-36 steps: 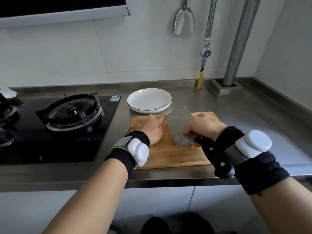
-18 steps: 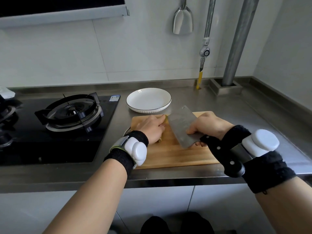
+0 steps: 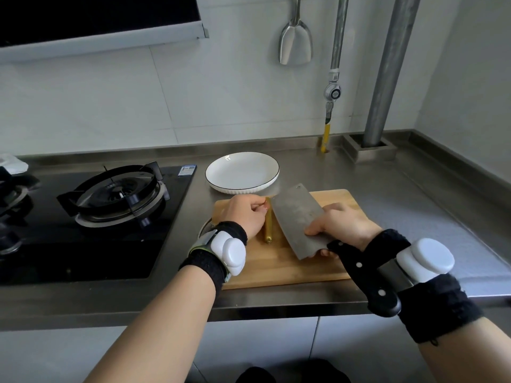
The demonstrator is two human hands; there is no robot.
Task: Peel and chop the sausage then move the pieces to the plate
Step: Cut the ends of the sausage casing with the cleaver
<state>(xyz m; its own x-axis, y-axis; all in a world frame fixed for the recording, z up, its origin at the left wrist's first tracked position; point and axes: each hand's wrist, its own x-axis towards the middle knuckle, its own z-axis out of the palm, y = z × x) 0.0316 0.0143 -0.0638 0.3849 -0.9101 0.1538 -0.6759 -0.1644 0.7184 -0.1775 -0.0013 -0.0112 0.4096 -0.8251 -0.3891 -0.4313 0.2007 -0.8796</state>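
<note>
A yellow-wrapped sausage (image 3: 268,228) lies lengthwise on the wooden cutting board (image 3: 276,266). My left hand (image 3: 246,214) pinches the sausage's far end with curled fingers. My right hand (image 3: 341,225) grips a cleaver (image 3: 297,219) where the blade meets the black handle; the blade lies tilted just right of the sausage. An empty white plate (image 3: 242,171) sits behind the board.
A black gas hob with a burner (image 3: 116,192) fills the counter to the left. A metal spatula (image 3: 295,42) hangs on the wall, and a thick pipe (image 3: 387,78) stands at the back right. The steel counter edge runs just in front of the board.
My left hand shifted slightly left and uncovered the sausage's near part. The cleaver and my right hand moved a little toward me and to the right.
</note>
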